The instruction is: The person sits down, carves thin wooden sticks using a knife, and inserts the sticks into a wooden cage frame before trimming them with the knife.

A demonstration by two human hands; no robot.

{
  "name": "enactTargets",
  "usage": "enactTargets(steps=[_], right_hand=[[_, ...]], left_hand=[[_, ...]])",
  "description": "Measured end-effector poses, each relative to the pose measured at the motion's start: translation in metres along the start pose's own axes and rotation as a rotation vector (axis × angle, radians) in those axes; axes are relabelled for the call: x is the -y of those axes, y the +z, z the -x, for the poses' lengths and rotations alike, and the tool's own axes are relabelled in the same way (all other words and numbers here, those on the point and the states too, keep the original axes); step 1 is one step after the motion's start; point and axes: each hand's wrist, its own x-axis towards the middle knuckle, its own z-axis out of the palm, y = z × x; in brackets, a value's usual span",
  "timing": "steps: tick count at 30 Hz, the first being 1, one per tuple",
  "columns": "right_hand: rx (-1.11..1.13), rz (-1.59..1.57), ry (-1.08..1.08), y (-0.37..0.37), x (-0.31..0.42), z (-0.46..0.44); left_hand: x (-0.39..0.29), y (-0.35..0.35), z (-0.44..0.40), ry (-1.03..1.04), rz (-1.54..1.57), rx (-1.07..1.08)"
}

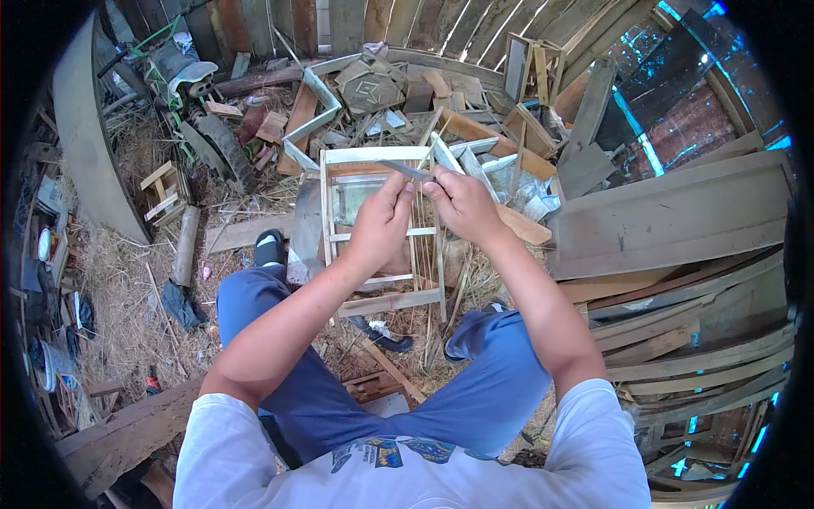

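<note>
My right hand (462, 204) is closed on a knife. Its grey blade (397, 167) points left, passing just above my left hand's fingertips. My left hand (381, 220) is pinched around a thin wooden strip (430, 151), whose upper end sticks up between the two hands. Most of the knife's handle is hidden by my fingers. Below the hands stands a pale wooden frame (386, 302) with crossbars, between my knees. Several long thin strips (421, 263) lean along its right side.
Scrap boards (475, 127) and a white-edged wooden piece (326, 100) are piled ahead. A long plank panel (670, 216) and stacked boards (695, 339) stand at right. A wheeled machine (216, 144) and a log (186, 246) are at left, on straw-covered ground.
</note>
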Motion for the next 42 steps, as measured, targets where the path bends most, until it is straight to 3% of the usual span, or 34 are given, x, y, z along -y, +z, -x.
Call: enactTargets(steps=[8, 10, 19, 21, 25, 26, 27, 32, 34, 35, 38, 42], right_hand=[[-0.008, 0.048, 0.01, -0.002, -0.001, 0.001], [-0.073, 0.063, -0.077, -0.002, -0.001, 0.001], [-0.227, 0.3, -0.18, -0.003, -0.002, -0.002], [-0.221, 0.335, -0.168, -0.01, -0.005, -0.003], [-0.25, 0.416, -0.138, -0.011, -0.004, -0.006], [-0.252, 0.42, -0.143, -0.011, -0.004, -0.006], [-0.26, 0.408, -0.118, -0.011, -0.004, -0.007], [-0.163, 0.328, -0.044, -0.005, -0.001, -0.011], [0.091, -0.224, 0.223, -0.003, 0.004, -0.007], [0.129, -0.342, 0.269, 0.004, -0.005, -0.005], [0.239, -0.433, 0.376, -0.004, -0.012, 0.001], [0.203, -0.28, 0.257, -0.01, -0.004, 0.003]], left_hand=[[-0.009, -0.001, 0.006, -0.024, 0.035, 0.027], [-0.012, -0.001, 0.008, -0.029, 0.019, 0.039], [-0.031, -0.003, 0.013, -0.115, 0.369, 0.094], [-0.042, -0.005, 0.015, -0.246, 0.521, 0.145], [-0.042, -0.003, 0.011, -0.141, 0.512, 0.118], [-0.049, -0.006, 0.011, -0.248, 0.591, 0.128], [-0.053, -0.008, 0.009, -0.354, 0.666, 0.139], [-0.043, -0.013, 0.003, -0.383, 0.693, 0.092], [-0.039, -0.013, 0.002, -0.384, 0.669, 0.052], [-0.035, -0.014, 0.001, -0.353, 0.667, 0.089], [-0.029, -0.018, 0.003, -0.331, 0.712, 0.131], [-0.038, -0.027, 0.003, -0.347, 0.675, 0.143]])
